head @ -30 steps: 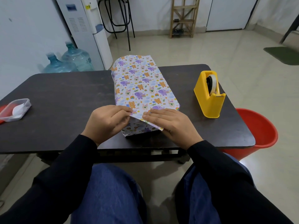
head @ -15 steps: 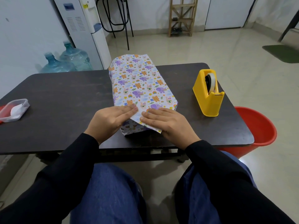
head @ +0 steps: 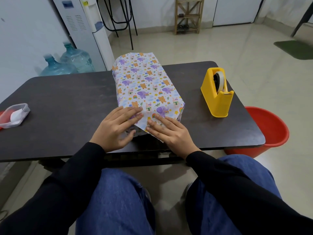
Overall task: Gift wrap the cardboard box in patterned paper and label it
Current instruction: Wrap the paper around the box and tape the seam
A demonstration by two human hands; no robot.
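The box wrapped in animal-patterned paper lies lengthwise in the middle of the dark table. At its near end a paper flap hangs folded down. My left hand presses with straight fingers on the left corner of that end, thumb against the end face. My right hand lies flat on the flap, fingers straight, holding its slanted crease down. The cardboard itself is hidden under the paper.
A yellow tape dispenser stands right of the box. A clear plastic container sits at the table's left edge. A red bucket is on the floor at the right; water bottles and a dispenser stand behind.
My left hand has uncurled from gripping the paper's corner to lying flat on the box's near left corner. The right hand has stayed on the flap.
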